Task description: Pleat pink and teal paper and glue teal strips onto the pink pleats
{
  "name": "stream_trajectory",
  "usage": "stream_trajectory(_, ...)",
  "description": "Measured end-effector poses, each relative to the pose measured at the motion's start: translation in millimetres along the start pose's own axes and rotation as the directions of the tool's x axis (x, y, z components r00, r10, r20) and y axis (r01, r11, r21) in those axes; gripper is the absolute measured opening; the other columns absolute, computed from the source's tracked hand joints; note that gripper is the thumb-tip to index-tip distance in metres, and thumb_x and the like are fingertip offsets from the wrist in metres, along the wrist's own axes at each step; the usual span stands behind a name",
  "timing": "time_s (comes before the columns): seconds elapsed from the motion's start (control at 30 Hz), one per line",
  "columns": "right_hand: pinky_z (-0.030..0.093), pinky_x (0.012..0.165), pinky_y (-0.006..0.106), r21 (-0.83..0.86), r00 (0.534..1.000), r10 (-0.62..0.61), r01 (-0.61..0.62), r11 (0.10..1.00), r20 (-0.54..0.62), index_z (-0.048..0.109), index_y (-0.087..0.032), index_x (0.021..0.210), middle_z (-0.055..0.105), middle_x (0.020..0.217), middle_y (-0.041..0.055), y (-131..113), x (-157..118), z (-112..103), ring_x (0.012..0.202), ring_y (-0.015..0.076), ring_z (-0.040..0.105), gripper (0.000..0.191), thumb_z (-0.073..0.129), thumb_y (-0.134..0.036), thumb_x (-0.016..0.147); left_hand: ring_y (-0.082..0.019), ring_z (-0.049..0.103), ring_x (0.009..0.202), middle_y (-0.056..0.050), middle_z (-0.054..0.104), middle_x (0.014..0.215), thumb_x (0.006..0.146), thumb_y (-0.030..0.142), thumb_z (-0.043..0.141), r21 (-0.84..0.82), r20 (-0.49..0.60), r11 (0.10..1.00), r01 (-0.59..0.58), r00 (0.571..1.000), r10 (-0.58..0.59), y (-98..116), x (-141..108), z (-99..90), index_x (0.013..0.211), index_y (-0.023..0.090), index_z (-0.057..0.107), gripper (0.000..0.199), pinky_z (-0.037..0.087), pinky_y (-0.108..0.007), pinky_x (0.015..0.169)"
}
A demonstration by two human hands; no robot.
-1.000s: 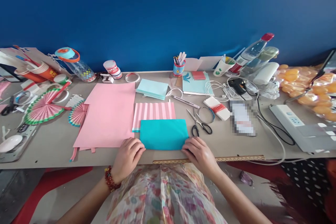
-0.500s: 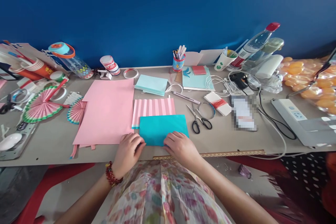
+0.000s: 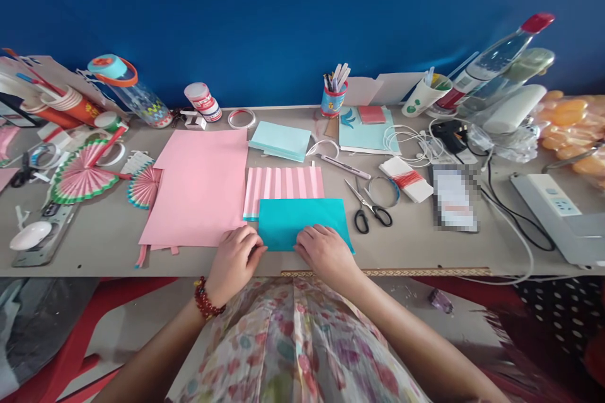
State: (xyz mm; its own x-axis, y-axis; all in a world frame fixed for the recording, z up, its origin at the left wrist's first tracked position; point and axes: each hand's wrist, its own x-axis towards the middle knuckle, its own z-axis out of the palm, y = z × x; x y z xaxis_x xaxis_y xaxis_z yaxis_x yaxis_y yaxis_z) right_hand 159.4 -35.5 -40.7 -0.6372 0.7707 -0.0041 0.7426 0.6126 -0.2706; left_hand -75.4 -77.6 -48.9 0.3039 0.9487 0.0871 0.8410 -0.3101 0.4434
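Note:
A teal sheet of paper (image 3: 302, 220) lies flat at the desk's near edge. Its lower left corner is between the curled thumb and fingers of my left hand (image 3: 239, 258). Farther right, my right hand (image 3: 326, 252) bends its fingers over the paper's near edge, the thumb tucked from sight. Behind the teal sheet, and partly covered by it, is a pleated pink paper (image 3: 283, 182) with a teal strip at its left bottom. A large pink sheet (image 3: 198, 189) extends to the left, its lower right corner close to my left hand.
Black-handled scissors (image 3: 368, 206), a pale pen-like tool (image 3: 345, 166) and a thread-wound white card (image 3: 406, 179) lie to the right. Light blue papers (image 3: 281, 140) are behind. Folded paper fans (image 3: 85, 170) sit left; a phone (image 3: 454, 198) and power strip (image 3: 548, 214) are far right.
The whole view has shifted, so the desk items appear farther right and higher. Both hands remain at the teal paper's near edge, with little visible movement of the fingers.

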Motion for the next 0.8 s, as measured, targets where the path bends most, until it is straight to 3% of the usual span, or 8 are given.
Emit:
stream_trajectory(0.23,0.031,0.071,0.031,0.09,0.999,0.022,-0.024,0.996,0.023,0.06,-0.019,0.083,0.064,0.086,0.0039,4.1,-1.7,0.1,0.081,0.0191,0.053,0.016,0.06,-0.03,0.094,-0.02,0.057,0.083,-0.003,0.058,0.088,0.098,0.03,0.047,0.019,0.008,1.0,0.01,1.0,-0.01,-0.3,0.8,0.0,0.083,0.02,0.054,0.019,0.042,-0.034,0.075)
stream_trajectory(0.47,0.031,0.07,0.032,0.063,0.999,0.039,-0.041,0.997,0.024,0.061,-0.019,0.082,0.063,0.085,0.0037,2.6,-0.9,1.2,0.081,0.019,0.053,0.015,0.062,-0.029,0.093,-0.02,0.058,0.083,-0.003,0.058,0.087,0.096,0.03,0.051,0.033,0.009,0.999,0.013,1.0,-0.014,-0.3,1.6,-0.9,0.082,0.02,0.053,0.018,0.042,-0.034,0.075)
stream_trajectory(0.8,0.032,0.07,0.03,0.119,0.983,0.089,-0.109,0.987,0.161,0.062,-0.018,0.08,0.066,0.085,0.0031,5.3,7.1,-8.8,0.081,0.0178,0.057,0.016,0.066,-0.03,0.09,-0.022,0.058,0.089,-0.004,0.056,0.091,0.096,0.033,0.052,0.044,-0.002,0.999,0.028,1.0,-0.028,-2.5,0.0,-0.7,0.082,0.02,0.052,0.019,0.045,-0.036,0.078)
